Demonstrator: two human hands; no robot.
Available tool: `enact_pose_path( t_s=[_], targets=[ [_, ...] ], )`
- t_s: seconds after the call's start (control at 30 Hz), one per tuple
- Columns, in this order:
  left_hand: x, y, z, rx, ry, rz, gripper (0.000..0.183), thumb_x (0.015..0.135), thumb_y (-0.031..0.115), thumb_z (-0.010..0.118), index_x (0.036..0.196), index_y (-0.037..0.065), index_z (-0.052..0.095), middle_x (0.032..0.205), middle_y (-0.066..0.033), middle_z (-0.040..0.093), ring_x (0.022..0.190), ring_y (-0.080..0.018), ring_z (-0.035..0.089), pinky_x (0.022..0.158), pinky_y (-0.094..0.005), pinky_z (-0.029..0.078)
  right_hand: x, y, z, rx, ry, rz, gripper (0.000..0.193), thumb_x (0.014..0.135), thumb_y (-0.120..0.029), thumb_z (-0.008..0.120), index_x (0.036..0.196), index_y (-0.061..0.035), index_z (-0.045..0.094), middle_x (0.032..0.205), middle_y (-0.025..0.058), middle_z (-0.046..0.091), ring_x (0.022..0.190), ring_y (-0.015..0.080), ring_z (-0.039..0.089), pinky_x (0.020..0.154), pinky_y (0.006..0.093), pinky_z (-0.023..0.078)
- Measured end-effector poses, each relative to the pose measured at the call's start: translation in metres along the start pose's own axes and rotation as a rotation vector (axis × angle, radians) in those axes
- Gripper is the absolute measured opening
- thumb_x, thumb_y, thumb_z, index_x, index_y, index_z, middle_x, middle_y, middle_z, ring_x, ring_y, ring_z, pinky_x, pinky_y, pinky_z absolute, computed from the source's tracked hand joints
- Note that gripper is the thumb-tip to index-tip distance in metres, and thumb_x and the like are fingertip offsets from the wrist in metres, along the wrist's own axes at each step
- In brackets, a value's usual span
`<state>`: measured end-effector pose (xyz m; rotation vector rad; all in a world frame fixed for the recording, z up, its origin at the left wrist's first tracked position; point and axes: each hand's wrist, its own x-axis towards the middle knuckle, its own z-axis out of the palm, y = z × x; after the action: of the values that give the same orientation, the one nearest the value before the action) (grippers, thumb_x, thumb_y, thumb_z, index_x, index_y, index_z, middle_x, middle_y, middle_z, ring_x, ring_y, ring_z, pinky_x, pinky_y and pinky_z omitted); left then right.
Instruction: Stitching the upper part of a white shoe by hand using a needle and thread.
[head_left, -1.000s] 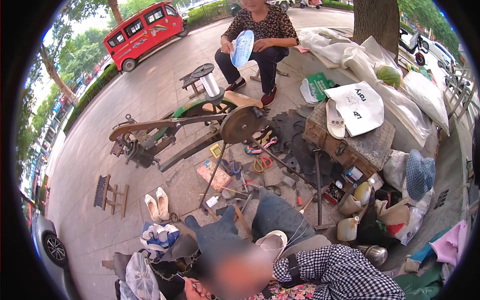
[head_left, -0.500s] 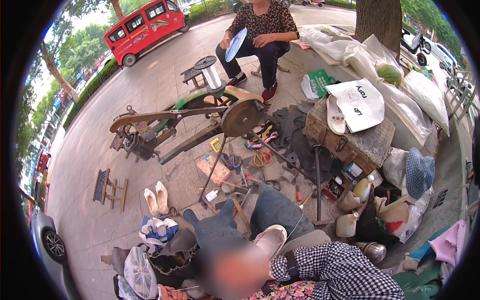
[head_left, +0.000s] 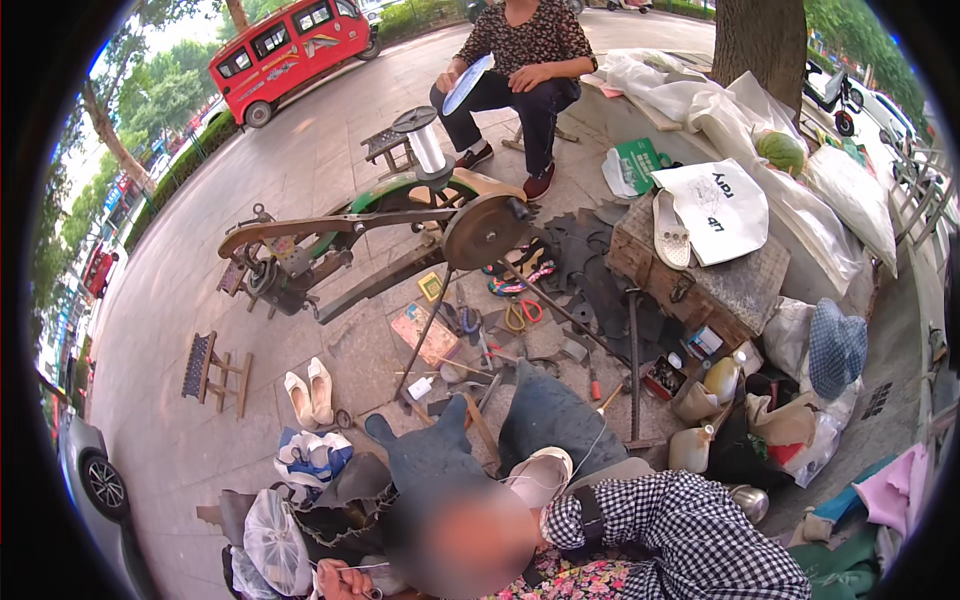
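At the bottom edge, left of a large blurred patch, my left hand (head_left: 345, 580) has its fingers curled round a white thread (head_left: 378, 566). My right arm, in a black-and-white checked sleeve (head_left: 670, 520) with a dark band, reaches in from the lower right. My right hand does not show; the blurred patch covers the area beyond the cuff. A light-coloured shoe (head_left: 540, 478) sits beside that patch, over a dark cloth (head_left: 550, 425). White thread rises from near the shoe towards a wooden-handled tool (head_left: 612, 400).
Ahead stands a hand-cranked shoe-sewing machine (head_left: 400, 225) with a thread spool. Scissors (head_left: 525, 315), white shoes (head_left: 310, 395) and a small stool (head_left: 215, 375) are on the paving. A wooden chest (head_left: 690, 270) and bottles (head_left: 692, 448) are rightward. A person (head_left: 520, 80) sits opposite.
My left hand has risen slightly with the thread and shows more. Across from me, the person's fan has tilted and shifted left. The view has shifted a little.
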<state>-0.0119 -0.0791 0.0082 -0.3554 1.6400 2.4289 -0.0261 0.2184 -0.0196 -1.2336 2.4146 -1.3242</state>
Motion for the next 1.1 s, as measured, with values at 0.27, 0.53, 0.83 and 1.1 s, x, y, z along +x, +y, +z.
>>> enact_pose_path(
  t_s=[0.27, 0.53, 0.83, 1.1],
  targets=[
    [-0.037, 0.072, 0.078, 0.534, -0.182, 0.186, 0.011, 0.095, 0.011, 0.047, 0.088, 0.004, 0.052, 0.073, -0.0001, 0.047, 0.059, -0.0076, 0.042, 0.053, -0.0222, 0.036, 0.068, -0.049, -0.015, 0.522, 0.342, -0.207, 0.034, 0.072, -0.015, 0.067, 0.099, -0.0017, 0.052, 0.088, 0.0130, 0.058, 0.081, 0.0310, 0.057, 0.068, 0.0377, 0.043],
    [-0.062, 0.087, 0.088, 0.823, -0.089, 0.501, 0.029, 0.095, 0.025, 0.049, 0.111, 0.001, 0.051, 0.076, -0.0022, 0.050, 0.061, -0.0080, 0.044, 0.063, -0.0205, 0.041, 0.095, -0.088, -0.018, 0.794, 0.257, -0.179, 0.019, 0.071, -0.008, 0.065, 0.078, 0.0028, 0.051, 0.059, 0.0143, 0.053, 0.053, 0.0234, 0.052, 0.053, 0.0333, 0.040],
    [-0.062, 0.084, 0.060, 1.080, -0.232, 0.515, 0.051, 0.095, 0.034, 0.050, 0.127, -0.004, 0.039, 0.102, -0.0170, 0.061, 0.088, -0.0227, 0.062, 0.074, -0.0281, 0.049, 0.092, -0.101, -0.032, 0.653, 0.262, -0.241, 0.011, 0.067, -0.005, 0.061, 0.069, 0.0015, 0.052, 0.064, 0.0175, 0.057, 0.057, 0.0310, 0.056, 0.052, 0.0362, 0.041],
    [-0.063, 0.079, 0.069, 1.044, -0.341, 0.466, 0.051, 0.095, 0.030, 0.050, 0.129, -0.006, 0.040, 0.099, -0.0145, 0.061, 0.086, -0.0219, 0.061, 0.074, -0.0275, 0.048, 0.089, -0.097, -0.026, 0.517, 0.226, -0.211, 0.010, 0.066, -0.007, 0.062, 0.067, -0.0015, 0.054, 0.063, 0.0173, 0.056, 0.059, 0.0365, 0.055, 0.052, 0.0386, 0.041]
  ],
)
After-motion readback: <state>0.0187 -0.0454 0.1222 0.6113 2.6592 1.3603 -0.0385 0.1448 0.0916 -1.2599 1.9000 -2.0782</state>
